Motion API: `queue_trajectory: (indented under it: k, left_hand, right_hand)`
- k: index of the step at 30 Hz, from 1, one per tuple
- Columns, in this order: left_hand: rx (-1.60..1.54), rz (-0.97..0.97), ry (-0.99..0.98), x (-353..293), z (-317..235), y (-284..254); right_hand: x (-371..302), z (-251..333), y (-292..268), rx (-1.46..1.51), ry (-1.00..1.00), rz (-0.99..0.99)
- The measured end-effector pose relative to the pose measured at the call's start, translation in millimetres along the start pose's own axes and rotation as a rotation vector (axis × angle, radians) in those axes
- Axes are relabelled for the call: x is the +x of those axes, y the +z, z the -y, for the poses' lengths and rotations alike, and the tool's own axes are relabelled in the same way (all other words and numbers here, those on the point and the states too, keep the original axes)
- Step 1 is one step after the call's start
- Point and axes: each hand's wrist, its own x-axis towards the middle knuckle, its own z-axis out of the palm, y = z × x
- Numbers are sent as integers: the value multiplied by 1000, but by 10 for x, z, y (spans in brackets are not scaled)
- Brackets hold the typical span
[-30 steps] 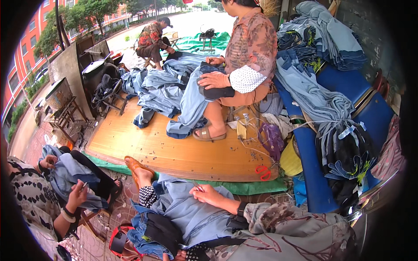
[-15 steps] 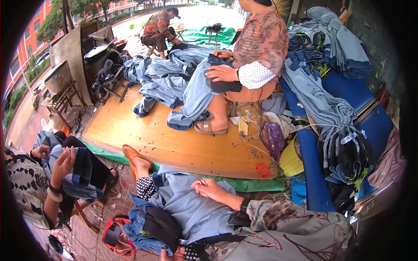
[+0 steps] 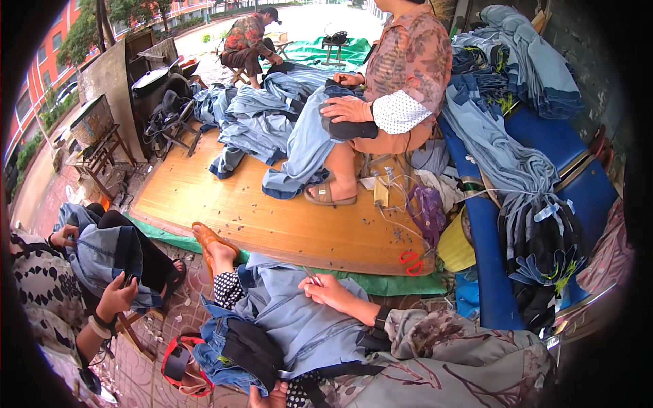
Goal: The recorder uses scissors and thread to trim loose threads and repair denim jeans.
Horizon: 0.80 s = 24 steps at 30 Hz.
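Note:
A pair of light blue jeans lies across my lap, with a dark blue waistband and a black lining part turned outward. My right hand is closed around a slim pointed metal tool, its tip sticking out past the fingers above the denim; whether it is a pair of thread snips I cannot tell. At the lower edge, my left hand pinches the border of the jeans beside the black lining. Its fingers are partly hidden by the cloth.
A wooden board lies ahead, with red-handled scissors on its near edge. Jeans are heaped on it beside a seated co-worker. Another co-worker's hand is at left. Bundled jeans cover a blue seat.
The co-worker at the left has lowered a hand toward the denim on their lap. My two hands stay almost where they were, still on the tool and the jeans.

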Motion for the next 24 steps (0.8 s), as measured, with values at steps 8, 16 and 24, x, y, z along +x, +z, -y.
queue_trajectory:
  k: [8, 16, 24]
  left_hand:
    - [-6, 107, 6, -4, -11, 32]
    - [5, 17, 33, -70, -12, 253]
    - [-42, 132, -5, -30, -16, 99]
  right_hand:
    - [4, -17, -11, 16, -5, 12]
    - [4, -22, -21, 29, -8, 11]
    - [3, -28, -20, 22, -20, 18]
